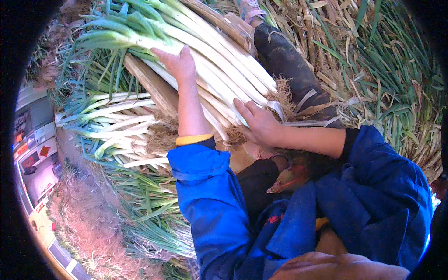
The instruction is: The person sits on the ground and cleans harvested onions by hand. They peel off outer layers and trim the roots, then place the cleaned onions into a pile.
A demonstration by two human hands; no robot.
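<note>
A thick bundle of large green onions (217,59) lies slantwise before me, with white stalks, leafy green tops at upper left and hairy roots at lower right. My left hand (178,66) is at the near side of the bundle by the green tops, with thumb and a finger spread against the stalks. Some of its fingers are hidden. Toward the root end, my right hand (260,124) has its fingers laid over the nearest white stalks. A pale strip (311,122) trails from the roots near my right wrist.
Wooden boards (150,84) flank the bundle on both sides. A pile of green onions (122,129) lies left of my left forearm. More leafy onions (395,87) and dry husks cover the ground at right. My dark-clad leg (287,56) stretches along the bundle's far side.
</note>
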